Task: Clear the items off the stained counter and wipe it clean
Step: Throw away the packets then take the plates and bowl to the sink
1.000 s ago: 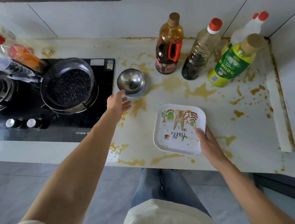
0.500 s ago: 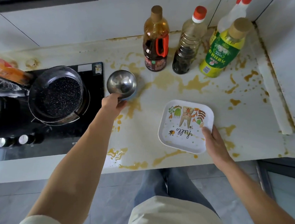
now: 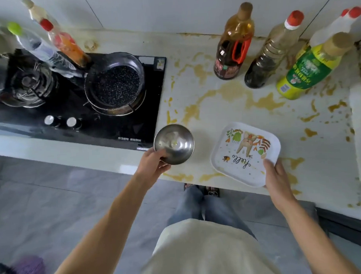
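My left hand (image 3: 153, 166) grips the near rim of a small steel bowl (image 3: 175, 142), held lifted near the counter's front edge. My right hand (image 3: 275, 179) holds the near right corner of a white square plate (image 3: 236, 155) with a rabbit and leaf print. The plate looks tilted over the stained white counter (image 3: 225, 106), which is smeared with yellow-brown sauce. At the back stand a brown bottle with a red handle (image 3: 233, 45), a clear bottle with dark liquid (image 3: 271, 54), a green-labelled oil bottle (image 3: 311, 69) and a white red-capped bottle (image 3: 334, 28).
A black gas hob (image 3: 112, 123) lies to the left with a dark frying pan (image 3: 115, 83) on its right burner. Several bottles (image 3: 53, 47) stand behind the hob. A raised white ledge (image 3: 359, 129) borders the counter's right side. Grey floor lies below.
My left hand took hold of the steel bowl and lifted it from mid-counter toward the front edge. My right hand closed on the plate's corner. The head view shifted left.
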Available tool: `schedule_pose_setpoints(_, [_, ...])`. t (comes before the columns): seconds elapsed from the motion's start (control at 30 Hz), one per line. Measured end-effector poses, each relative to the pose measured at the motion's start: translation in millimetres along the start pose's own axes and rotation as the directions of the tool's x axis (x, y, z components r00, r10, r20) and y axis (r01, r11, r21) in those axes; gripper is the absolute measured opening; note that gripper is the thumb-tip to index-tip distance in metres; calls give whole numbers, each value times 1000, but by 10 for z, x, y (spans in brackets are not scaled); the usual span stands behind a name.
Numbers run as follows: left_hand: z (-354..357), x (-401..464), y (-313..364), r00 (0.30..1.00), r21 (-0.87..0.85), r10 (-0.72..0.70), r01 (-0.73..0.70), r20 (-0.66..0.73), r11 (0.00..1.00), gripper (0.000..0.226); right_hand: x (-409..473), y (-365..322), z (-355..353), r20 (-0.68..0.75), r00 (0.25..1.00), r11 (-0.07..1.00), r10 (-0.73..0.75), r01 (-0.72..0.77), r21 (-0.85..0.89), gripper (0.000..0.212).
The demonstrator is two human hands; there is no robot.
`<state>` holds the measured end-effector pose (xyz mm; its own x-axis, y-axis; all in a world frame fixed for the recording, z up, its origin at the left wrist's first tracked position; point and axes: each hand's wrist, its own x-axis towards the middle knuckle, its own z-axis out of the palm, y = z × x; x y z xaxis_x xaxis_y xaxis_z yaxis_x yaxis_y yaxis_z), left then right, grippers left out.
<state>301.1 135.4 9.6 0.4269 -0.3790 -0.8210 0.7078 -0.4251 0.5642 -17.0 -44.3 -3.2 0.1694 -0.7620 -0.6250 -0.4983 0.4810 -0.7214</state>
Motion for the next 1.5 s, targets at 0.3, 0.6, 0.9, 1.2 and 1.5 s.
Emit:
schedule_pose_setpoints(0.3, [-549, -689, -1169, 974, -305, -83, 16, -209, 952, 39, -39, -23, 7, 222, 974, 962, -51, 107, -250, 24])
schedule_pose_setpoints(0.6, [-813, -1481, -2684, 846, -624, -286, -68, -449, 779, 28, -151, -281, 621, 521, 852, 805, -43, 339, -487, 23])
schedule_pose_setpoints(0.9, [-1018, -2297, -3808, 661, -833, -560, -189, -499, 520, 17, -807, -303, 2043, 777, 629, 669, 8, 574, -472, 29])
schedule_pose_setpoints(1.2, [-1911, -2453, -4169, 658, -881, -596, -256, -460, 398, 15, -1687, -43, 3172, 826, 563, 613, 24, 644, -457, 29])
schedule_pose_setpoints(1.5, [-3297, -2222, -3636, 671, -824, -497, -337, -550, 456, 9, -1813, 68, 3713, 782, 621, 535, 52, 644, -547, 35])
